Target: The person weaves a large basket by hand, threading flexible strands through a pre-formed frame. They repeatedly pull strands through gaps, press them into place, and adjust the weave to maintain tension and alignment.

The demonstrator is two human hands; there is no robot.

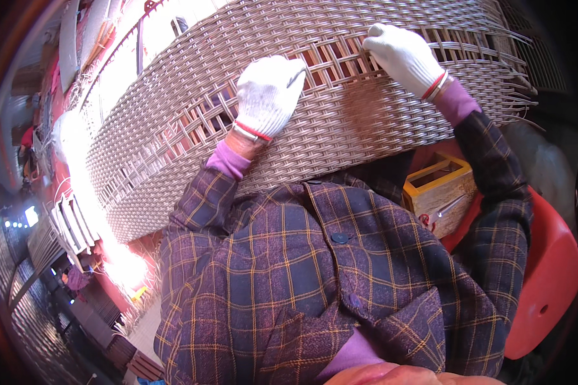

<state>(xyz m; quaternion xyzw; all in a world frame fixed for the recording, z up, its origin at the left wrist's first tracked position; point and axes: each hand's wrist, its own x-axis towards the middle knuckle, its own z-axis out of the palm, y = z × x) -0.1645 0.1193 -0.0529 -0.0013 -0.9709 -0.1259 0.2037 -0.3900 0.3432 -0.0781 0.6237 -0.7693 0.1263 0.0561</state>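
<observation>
A large woven wicker panel (315,122) in grey-brown strands lies across in front of me. An open band (334,61) of loosely crossed strands runs along it, with reddish slats showing through the gaps. My left hand (271,93), in a white knit glove with a red-edged cuff, is closed over this band at its middle. Farther right, my right hand (404,59), gloved alike, bends its fingers together at the band's upper edge. Both sets of fingertips are turned away from view, so whatever they grip is hidden. Loose strand ends (520,80) stick out at the panel's right edge.
By my right side stands a wooden box (440,192) with a yellow rim, a metal tool with red handles (440,215) against it. A red plastic chair (549,276) shows behind my right arm. Bright glare (125,266) washes out the panel's left side, near white slatted pieces (74,221).
</observation>
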